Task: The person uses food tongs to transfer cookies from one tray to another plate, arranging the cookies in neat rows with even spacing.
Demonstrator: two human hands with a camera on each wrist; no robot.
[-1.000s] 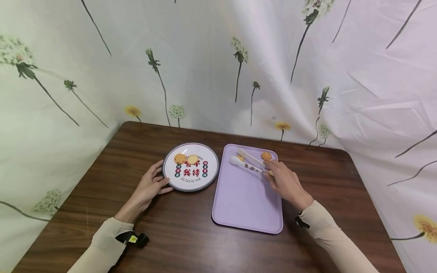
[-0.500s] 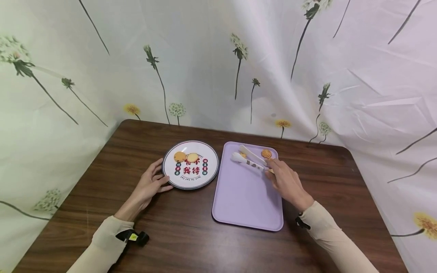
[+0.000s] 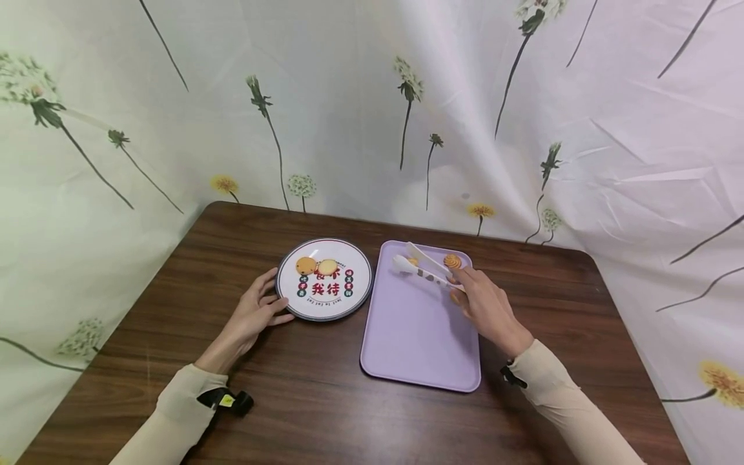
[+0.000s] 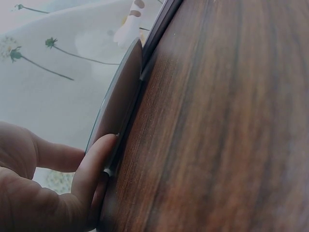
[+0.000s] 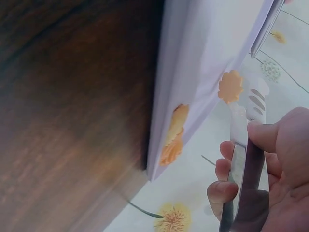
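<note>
The left hand (image 3: 257, 310) pinches the left rim of a round white plate (image 3: 302, 307) with red lettering and a dark edge. On the plate lie two round cookies (image 3: 305, 266), one darker than the other. In the right hand (image 3: 485, 307) are white tongs (image 3: 430, 274) with dark patches, gripped between thumb and fingers. The tong arms stand apart over a lilac tray (image 3: 418, 349). A scalloped cookie (image 5: 231, 87) shows at their tips in the right wrist view; whether they touch it I cannot tell. A swirled cookie (image 3: 452, 261) sits at the tray's far right corner, beside the fingers.
The plate and tray lie side by side on a dark wooden table (image 3: 314, 400). Behind the table hangs a white cloth (image 3: 349, 129) printed with dandelions. Another cookie (image 5: 179, 118) lies against the swirled one in the right wrist view.
The tongs' tips have shifted slightly around the scalloped cookie. The left hand and the plate keep their places, while the head view has tilted a little.
</note>
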